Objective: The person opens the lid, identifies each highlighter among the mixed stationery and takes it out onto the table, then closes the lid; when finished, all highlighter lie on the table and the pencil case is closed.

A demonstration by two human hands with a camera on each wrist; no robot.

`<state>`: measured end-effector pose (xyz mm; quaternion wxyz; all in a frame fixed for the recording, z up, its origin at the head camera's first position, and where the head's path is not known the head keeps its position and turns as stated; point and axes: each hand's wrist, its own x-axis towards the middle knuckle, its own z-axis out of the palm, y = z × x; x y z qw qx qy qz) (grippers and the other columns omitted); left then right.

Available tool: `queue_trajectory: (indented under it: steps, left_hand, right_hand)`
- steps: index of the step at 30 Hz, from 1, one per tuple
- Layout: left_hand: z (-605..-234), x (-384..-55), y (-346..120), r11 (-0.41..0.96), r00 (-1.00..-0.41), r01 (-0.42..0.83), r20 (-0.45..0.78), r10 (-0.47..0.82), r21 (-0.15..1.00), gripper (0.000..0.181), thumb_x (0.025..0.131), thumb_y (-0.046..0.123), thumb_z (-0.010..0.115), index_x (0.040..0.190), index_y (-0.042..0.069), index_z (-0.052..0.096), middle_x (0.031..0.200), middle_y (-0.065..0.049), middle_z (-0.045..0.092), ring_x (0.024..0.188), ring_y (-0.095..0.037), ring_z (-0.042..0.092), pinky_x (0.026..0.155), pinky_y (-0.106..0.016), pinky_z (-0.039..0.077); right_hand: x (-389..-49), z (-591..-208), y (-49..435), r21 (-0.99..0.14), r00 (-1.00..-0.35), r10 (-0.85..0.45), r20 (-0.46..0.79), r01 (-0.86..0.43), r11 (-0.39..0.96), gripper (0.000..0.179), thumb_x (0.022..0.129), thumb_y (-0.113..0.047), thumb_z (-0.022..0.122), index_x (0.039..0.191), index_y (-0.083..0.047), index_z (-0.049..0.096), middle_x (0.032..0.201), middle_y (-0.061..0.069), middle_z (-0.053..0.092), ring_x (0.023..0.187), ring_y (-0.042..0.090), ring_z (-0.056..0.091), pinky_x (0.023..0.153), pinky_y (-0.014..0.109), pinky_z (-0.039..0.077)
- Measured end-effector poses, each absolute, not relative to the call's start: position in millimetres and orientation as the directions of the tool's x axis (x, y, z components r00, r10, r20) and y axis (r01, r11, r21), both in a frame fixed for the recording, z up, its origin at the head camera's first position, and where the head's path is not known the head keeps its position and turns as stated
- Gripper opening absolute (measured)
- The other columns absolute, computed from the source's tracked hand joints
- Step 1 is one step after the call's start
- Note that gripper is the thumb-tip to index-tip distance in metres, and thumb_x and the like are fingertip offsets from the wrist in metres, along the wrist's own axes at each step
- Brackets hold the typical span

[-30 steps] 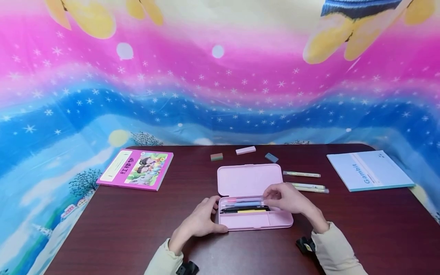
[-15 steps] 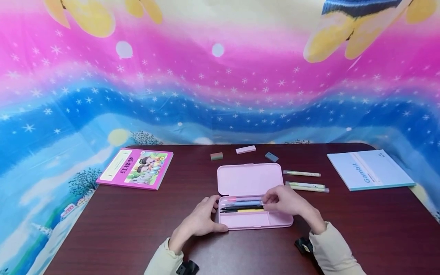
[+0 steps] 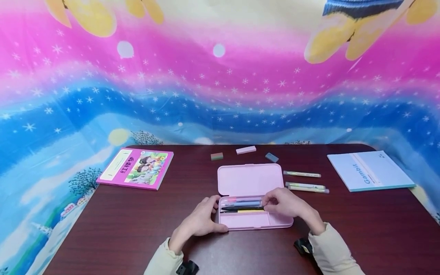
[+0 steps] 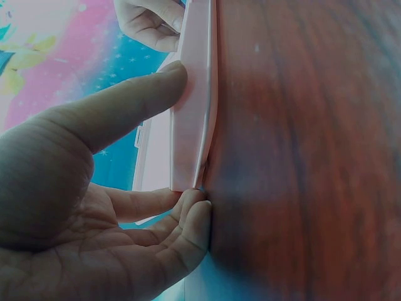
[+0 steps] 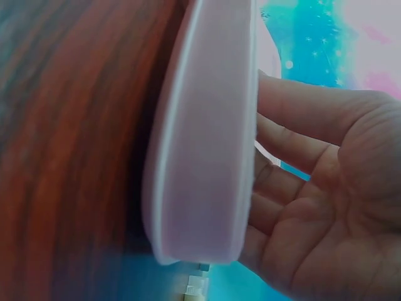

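Observation:
A pink pencil case point(image 3: 244, 219) lies with its lid point(image 3: 249, 179) folded back. My left hand point(image 3: 201, 219) grips its left end, thumb on the front wall and fingers round the corner, as the left wrist view shows. Inside the rear compartment lie a blue pen point(image 3: 244, 204), a black pen point(image 3: 237, 209), a yellow one point(image 3: 251, 211) and a pink-tipped one point(image 3: 237, 199). My right hand point(image 3: 287, 202) reaches over the case's right part, bent fingers at the pens' right ends. The case wall hides its fingertips in the right wrist view; I cannot tell whether they pinch a pen.
Behind the case lie a brown-green eraser point(image 3: 217, 156), a pink-white eraser point(image 3: 246, 150) and a blue-grey eraser point(image 3: 272, 157). Pale yellow markers point(image 3: 302, 174) lie right of the lid. A pink book point(image 3: 137, 170) is at the left, a light blue notebook point(image 3: 371, 172) at the right.
My right hand has shifted slightly left over the pens, and its thumb now covers the black pen's right end. My left hand keeps its place on the case.

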<state>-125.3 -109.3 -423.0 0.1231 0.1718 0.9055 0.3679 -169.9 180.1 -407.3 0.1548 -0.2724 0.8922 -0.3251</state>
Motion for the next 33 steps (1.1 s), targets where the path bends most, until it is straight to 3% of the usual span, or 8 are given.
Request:
queue_trajectory:
  steps: [11,21,33]
  left_hand:
    - [-424.7,-126.1,-109.8,0.668,-0.913,0.232,-0.079,0.4,0.707,0.081,0.067,0.028,0.087,0.13,-0.001,0.046,0.105,-0.008,0.052,0.097,-0.022,0.054,0.084,-0.039,0.044]
    - [-423.1,-126.0,-110.6,0.664,-0.921,0.228,-0.064,0.384,0.712,0.077,0.067,0.025,0.086,0.129,0.0,0.048,0.102,-0.007,0.052,0.093,-0.021,0.052,0.08,-0.036,0.044]
    - [-424.6,-126.9,-111.0,0.665,-0.92,0.235,-0.06,0.389,0.709,0.078,0.067,0.026,0.086,0.13,0.0,0.047,0.101,-0.006,0.052,0.092,-0.02,0.052,0.079,-0.036,0.043]
  right_hand:
    - [-170.8,-407.7,182.5,-0.632,-0.802,-0.592,-0.074,-0.422,0.65,0.009,0.091,-0.012,0.063,0.094,-0.009,0.072,0.08,-0.009,0.063,0.068,0.006,0.048,0.062,0.024,0.041]
    - [-172.4,-408.2,184.2,-0.634,-0.801,-0.596,-0.052,-0.435,0.64,0.008,0.091,-0.011,0.063,0.091,-0.01,0.071,0.074,-0.01,0.059,0.065,0.005,0.047,0.061,0.024,0.041]
    - [-172.0,-401.7,189.4,-0.701,-0.849,-0.528,-0.006,-0.373,0.608,0.005,0.092,-0.011,0.063,0.092,-0.009,0.068,0.077,0.0,0.063,0.056,0.008,0.053,0.056,0.025,0.047]
